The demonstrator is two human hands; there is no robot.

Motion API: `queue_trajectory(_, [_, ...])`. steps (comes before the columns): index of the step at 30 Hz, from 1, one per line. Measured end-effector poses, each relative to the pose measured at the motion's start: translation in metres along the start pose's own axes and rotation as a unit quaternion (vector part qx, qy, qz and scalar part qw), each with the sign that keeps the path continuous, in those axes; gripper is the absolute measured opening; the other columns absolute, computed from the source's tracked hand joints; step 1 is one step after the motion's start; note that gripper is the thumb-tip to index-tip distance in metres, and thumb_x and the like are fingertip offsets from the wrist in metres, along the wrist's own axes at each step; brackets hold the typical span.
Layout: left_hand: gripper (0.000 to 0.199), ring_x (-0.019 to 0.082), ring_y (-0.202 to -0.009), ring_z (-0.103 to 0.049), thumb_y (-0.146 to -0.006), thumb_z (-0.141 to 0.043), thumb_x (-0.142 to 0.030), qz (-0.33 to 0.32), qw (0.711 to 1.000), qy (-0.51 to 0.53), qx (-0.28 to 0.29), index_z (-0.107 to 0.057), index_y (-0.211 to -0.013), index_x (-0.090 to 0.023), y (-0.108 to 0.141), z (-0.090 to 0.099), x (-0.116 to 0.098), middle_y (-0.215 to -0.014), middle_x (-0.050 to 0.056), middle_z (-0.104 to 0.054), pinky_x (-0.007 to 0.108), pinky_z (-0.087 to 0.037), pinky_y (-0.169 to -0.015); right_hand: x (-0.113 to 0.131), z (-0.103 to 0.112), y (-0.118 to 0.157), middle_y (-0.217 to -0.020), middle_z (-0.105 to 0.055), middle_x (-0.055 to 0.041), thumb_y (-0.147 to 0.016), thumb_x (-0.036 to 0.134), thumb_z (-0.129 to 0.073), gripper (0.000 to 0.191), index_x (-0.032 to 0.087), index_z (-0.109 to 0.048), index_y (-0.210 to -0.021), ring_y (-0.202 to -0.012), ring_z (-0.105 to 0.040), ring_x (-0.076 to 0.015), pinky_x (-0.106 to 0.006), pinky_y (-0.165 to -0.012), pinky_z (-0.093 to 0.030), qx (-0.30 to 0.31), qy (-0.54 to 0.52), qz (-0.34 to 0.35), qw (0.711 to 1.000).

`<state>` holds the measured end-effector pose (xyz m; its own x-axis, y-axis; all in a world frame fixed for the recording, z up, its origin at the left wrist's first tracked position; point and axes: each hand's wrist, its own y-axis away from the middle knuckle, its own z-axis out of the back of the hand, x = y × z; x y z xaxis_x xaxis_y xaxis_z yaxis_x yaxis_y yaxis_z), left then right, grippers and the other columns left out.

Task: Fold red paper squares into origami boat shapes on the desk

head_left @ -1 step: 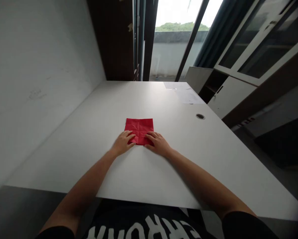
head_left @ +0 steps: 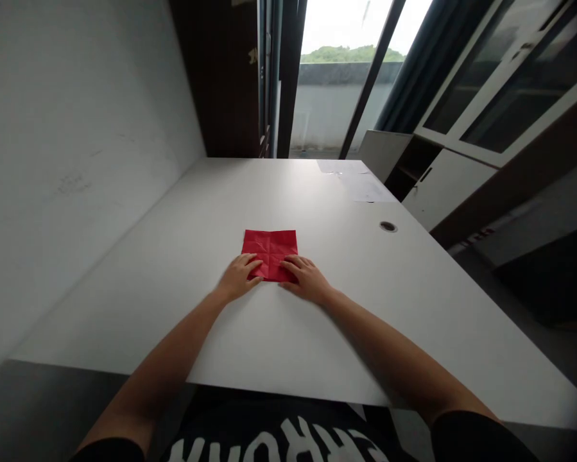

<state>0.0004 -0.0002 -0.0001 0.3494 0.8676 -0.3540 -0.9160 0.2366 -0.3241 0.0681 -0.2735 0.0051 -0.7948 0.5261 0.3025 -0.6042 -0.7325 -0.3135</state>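
A red square sheet (head_left: 270, 244), which looks like paper, lies flat on the white table with crossing crease lines. On its near left corner rests my left hand (head_left: 240, 276), fingers stretched over the surface and thumb at the near edge. My right hand (head_left: 306, 277) lies the same way over the near right corner, its thumb also by the near edge. Both hands are open and press on the sheet rather than grasp it. The two near corners are hidden under the hands.
The white table (head_left: 172, 237) runs along a wall (head_left: 76, 128) on the left. At its far right are white paper sheets (head_left: 362, 183), with a round cable hole (head_left: 388, 226) closer. Beyond stand white cabinets (head_left: 452, 183) and a glass door (head_left: 334, 102).
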Motion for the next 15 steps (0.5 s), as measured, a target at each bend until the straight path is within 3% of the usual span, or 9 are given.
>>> queue_trajectory(2, [0.048, 0.029, -0.133, -0.050, -0.091, -0.066, -0.038, 0.006, 1.000, -0.006, -0.007, -0.062, -0.136, -0.025, -0.002, -0.001, 0.000, -0.142, 0.010, -0.057, 0.050, -0.040, -0.118, -0.001, -0.001, -0.001, -0.149, -0.052, -0.0135, -0.090, 0.055, -0.066, 0.066, 0.023, -0.053, -0.147, -0.137, -0.048, -0.0311, -0.049, -0.114, -0.038, 0.000, 0.001, 0.000, 1.000])
queue_trajectory(9, [0.057, 0.035, -0.139, -0.043, -0.086, -0.065, -0.028, 0.054, 0.994, -0.065, -0.063, -0.055, -0.143, -0.023, -0.025, -0.003, -0.004, -0.149, 0.013, -0.050, 0.054, -0.035, -0.118, 0.000, -0.007, -0.019, -0.142, -0.057, -0.0132, -0.095, 0.051, -0.060, 0.053, 0.023, -0.059, -0.139, -0.130, -0.053, -0.0290, -0.046, -0.113, -0.039, -0.006, 0.028, -0.023, 0.999])
queue_trajectory(15, [0.066, 0.035, -0.145, -0.038, -0.088, -0.062, -0.031, 0.165, 0.966, -0.008, -0.201, -0.042, -0.151, -0.019, -0.047, -0.001, 0.027, -0.155, 0.018, -0.041, 0.053, -0.034, -0.120, 0.016, -0.022, -0.068, -0.136, -0.061, -0.0124, -0.102, 0.048, -0.049, 0.044, 0.020, -0.060, -0.134, -0.125, -0.055, -0.0255, -0.039, -0.108, -0.042, 0.001, 0.044, -0.029, 0.999])
